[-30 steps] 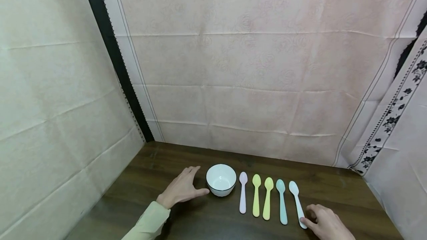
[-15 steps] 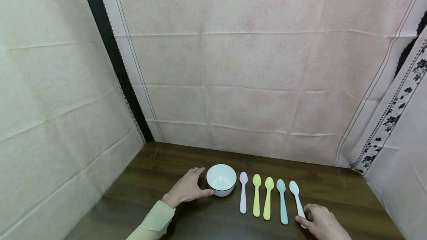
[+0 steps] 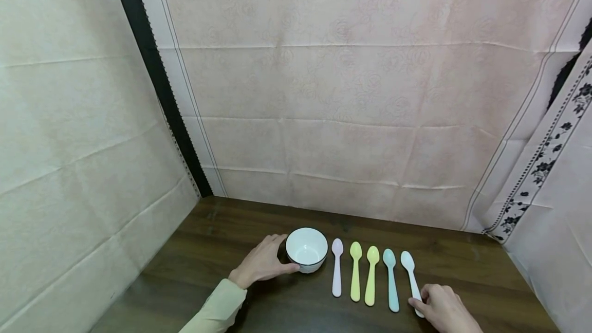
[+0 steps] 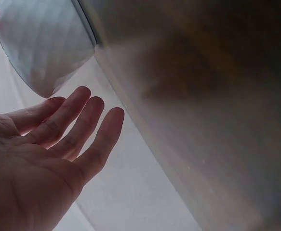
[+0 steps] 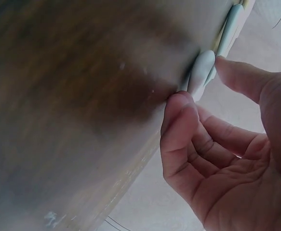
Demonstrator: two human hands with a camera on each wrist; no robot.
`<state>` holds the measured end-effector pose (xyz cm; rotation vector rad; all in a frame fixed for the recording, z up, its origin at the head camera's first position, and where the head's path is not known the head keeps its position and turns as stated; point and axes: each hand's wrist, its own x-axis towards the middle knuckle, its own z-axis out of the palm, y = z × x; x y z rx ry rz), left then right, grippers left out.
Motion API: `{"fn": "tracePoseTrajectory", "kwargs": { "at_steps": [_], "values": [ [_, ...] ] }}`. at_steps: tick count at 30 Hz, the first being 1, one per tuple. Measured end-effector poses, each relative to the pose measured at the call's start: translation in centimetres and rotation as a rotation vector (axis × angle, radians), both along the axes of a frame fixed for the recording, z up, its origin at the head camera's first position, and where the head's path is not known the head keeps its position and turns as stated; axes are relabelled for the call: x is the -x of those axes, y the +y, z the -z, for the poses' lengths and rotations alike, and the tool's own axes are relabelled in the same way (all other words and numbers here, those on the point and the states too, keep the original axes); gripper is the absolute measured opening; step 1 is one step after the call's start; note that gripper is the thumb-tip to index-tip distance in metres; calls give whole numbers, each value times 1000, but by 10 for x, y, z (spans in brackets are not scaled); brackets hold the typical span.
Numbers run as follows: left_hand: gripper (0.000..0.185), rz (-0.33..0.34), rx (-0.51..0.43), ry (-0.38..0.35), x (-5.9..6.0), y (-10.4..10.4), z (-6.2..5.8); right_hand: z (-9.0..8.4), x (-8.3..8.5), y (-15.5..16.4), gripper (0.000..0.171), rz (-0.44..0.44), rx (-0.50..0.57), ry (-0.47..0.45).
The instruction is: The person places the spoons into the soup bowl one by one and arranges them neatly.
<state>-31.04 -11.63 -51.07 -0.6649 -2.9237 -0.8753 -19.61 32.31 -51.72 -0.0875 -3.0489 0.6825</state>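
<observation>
We see the left hand [image 3: 260, 266] spread with straight fingers, its thumb and fingertips against the left side of the white bowl [image 3: 307, 248], which stands on the dark wooden desk [image 3: 213, 251]. To the right of the bowl lie five spoons side by side: lilac [image 3: 337, 269], pale green [image 3: 355, 271], yellow [image 3: 371, 275], teal [image 3: 390, 280] and white [image 3: 411, 276]. Our right hand [image 3: 444, 308] pinches the near end of the white spoon's handle between thumb and forefinger; the spoon lies flat on the desk at the row's right end.
</observation>
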Motion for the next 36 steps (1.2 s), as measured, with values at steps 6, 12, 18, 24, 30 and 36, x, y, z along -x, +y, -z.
{"fn": "tracePoseTrajectory", "kwargs": {
  "at_steps": [6, 12, 18, 24, 30, 36],
  "values": [
    [100, 11, -7, 29, 2, 3, 0, -1, 0, 2, 25, 7, -3, 20],
    [103, 2, -15, 18, 2, 5, -1, -1, 0, 1, 25, 15, -8, 23],
    [102, 3, -6, 46, 3, 10, -3, -1, 1, 1, 24, 35, -12, -19],
    [101, 13, 7, 67, 4, 15, -4, -1, 1, 0, 24, 43, -13, -43],
    [101, 18, 4, 72, 5, 18, -4, -1, 2, 0, 24, 40, 0, -34],
    [103, 18, -4, 62, 6, 19, -3, -2, 4, 1, 24, 42, 22, -44]
  ]
}}
